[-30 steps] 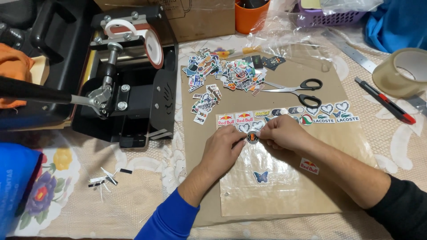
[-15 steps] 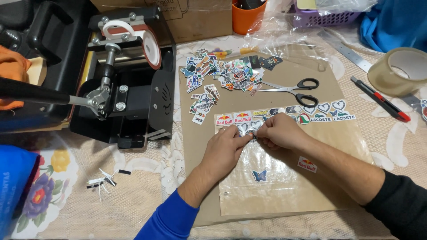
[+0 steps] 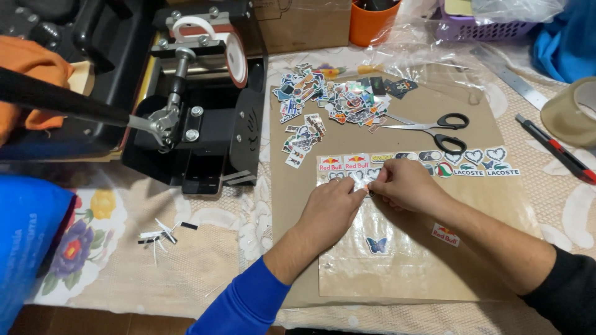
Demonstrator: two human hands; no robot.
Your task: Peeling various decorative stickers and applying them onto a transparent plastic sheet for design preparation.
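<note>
At the upper left of the frame a black press machine stands on the worktop, with small paper scraps below it. Toward the middle, a heap of cut stickers lies on a brown board. Just below centre, the left hand and right hand meet over a clear plastic sheet, fingertips pinched together on a small sticker at the row of stickers along the sheet's top edge. Compared with a second ago, the hands have barely shifted and the sticker sits closer under the row, so placing appears nearly finished. Scissors lie upper right, a tape roll far right.
</note>
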